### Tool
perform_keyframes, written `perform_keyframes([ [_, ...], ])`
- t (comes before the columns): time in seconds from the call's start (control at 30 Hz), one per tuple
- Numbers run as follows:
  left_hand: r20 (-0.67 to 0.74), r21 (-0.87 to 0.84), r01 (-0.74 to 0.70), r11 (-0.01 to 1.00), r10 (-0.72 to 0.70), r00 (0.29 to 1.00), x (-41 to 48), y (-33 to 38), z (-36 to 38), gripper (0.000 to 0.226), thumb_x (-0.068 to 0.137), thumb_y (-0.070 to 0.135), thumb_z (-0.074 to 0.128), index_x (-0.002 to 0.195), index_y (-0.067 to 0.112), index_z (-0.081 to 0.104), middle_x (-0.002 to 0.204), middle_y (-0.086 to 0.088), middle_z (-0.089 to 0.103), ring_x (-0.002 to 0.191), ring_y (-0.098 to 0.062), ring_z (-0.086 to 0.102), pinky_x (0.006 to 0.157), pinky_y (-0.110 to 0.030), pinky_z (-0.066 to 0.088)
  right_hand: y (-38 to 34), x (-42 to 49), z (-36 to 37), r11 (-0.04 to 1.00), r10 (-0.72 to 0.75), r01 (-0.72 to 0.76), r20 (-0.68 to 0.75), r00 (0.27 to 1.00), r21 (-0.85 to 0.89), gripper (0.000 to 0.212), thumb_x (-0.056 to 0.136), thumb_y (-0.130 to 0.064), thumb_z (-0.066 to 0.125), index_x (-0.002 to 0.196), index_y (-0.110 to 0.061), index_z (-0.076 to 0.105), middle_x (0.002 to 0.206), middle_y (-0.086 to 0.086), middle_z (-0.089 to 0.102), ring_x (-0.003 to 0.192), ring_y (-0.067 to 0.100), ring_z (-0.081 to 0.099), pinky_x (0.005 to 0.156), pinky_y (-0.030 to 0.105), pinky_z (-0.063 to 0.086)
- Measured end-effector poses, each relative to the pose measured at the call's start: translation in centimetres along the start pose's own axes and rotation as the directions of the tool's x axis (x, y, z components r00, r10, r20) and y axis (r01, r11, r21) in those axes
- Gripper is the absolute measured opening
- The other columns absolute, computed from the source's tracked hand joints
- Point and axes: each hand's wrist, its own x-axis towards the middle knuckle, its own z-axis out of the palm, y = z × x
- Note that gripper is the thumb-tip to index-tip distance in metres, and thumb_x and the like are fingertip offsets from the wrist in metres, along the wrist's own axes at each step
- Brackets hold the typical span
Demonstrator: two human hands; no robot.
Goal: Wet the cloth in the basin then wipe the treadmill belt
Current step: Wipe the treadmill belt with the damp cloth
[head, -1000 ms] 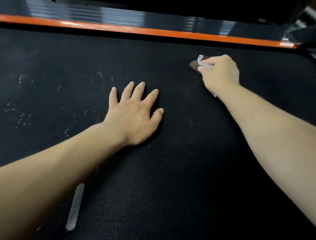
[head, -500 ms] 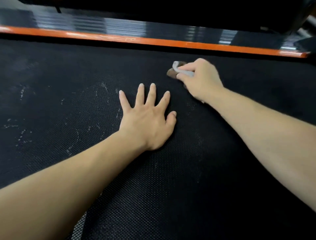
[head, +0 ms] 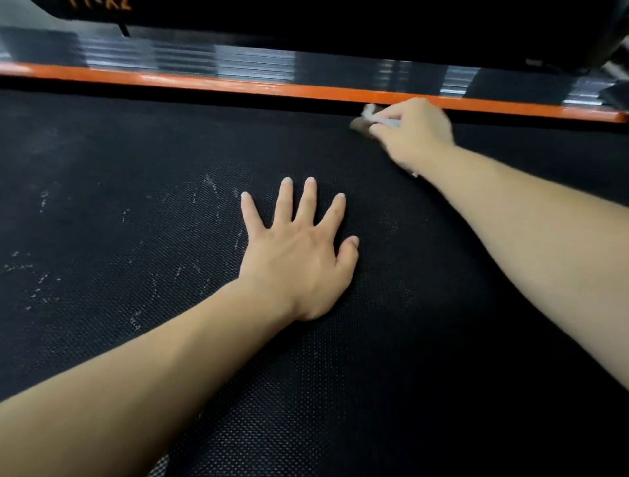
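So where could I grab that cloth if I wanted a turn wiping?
Pinch the bunched end of the cloth that pokes out past the fingers of the right hand, probably best coming from the left and a little above. The rest is wrapped inside that hand, the belt lies flat beneath it, and the orange rail sits close behind.

Looks like a gym or fitness room. Shows a wide black treadmill belt (head: 136, 153) with dimpled texture and pale scuffs, bordered by an orange strip (head: 204, 83) and a glossy dark side rail (head: 238, 58). Bears cropped orange lettering (head: 100, 4) on a black housing (head: 306, 24) above. Cannot tell home or commercial.
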Motion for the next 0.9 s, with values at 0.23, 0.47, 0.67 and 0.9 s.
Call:
perform_keyframes([
  [0.23, -0.008, 0.006, 0.013, 1.000, -0.012, 1.000, 0.0, 0.2, 0.0, 0.067, 0.098, 0.062, 0.011, 0.159, 0.037, 0.003, 0.170, -0.005, -0.005, 0.155, -0.030, -0.012, 0.115, -0.071, -0.006, 1.2, -0.6, 0.7, 0.995, 0.005, -0.003, -0.022, 1.000, 0.096, 0.018, 0.090, -0.041, 0.064, 0.104, -0.038, 0.076, 0.096, -0.010, 0.072, 0.093, 0.019, 0.065, 0.087, 0.036, 0.052],
  [0.47, 0.004, 0.002, 0.020, 1.000, -0.020, 1.000, -0.1, 0.2, -0.2, 0.067, 0.098, 0.062, 0.011, 0.159, 0.037, 0.004, 0.170, -0.005, -0.004, 0.155, -0.030, -0.012, 0.115, -0.071, -0.006, 5.1, -0.5, -3.9, 0.975, 0.215, -0.219, -0.149, 0.965, -0.016, 0.020, 0.091, -0.041, 0.062, 0.101, -0.030, 0.076, 0.100, 0.001, 0.072, 0.099, 0.028, 0.066, 0.094, 0.045, 0.051],
  [0.67, 0.009, 0.013, 0.017, 1.000, -0.017, 1.000, -0.2, 0.3, -0.3, 0.067, 0.098, 0.062, 0.010, 0.159, 0.036, 0.004, 0.170, -0.006, -0.003, 0.155, -0.031, -0.011, 0.115, -0.072, -0.005, 3.6, -6.1, -2.8, 0.997, -0.068, 0.065, 0.067, 0.995, 0.051, 0.024, 0.092, -0.036, 0.065, 0.114, -0.033, 0.074, 0.097, -0.002, 0.066, 0.083, 0.017, 0.060, 0.080, 0.033, 0.048],
  [0.9, 0.064, 0.000, 0.000, 1.000, 0.000, 0.998, -0.6, 0.7, -1.1, 0.066, 0.099, 0.061, 0.011, 0.160, 0.036, 0.005, 0.170, -0.006, -0.004, 0.155, -0.031, -0.012, 0.118, -0.066, -0.007, 5.9, -6.0, -5.3, 0.983, 0.186, -0.185, -0.132, 0.974, 0.020, 0.020, 0.089, -0.040, 0.061, 0.098, -0.031, 0.077, 0.093, 0.004, 0.074, 0.088, 0.028, 0.068, 0.077, 0.034, 0.053],
])
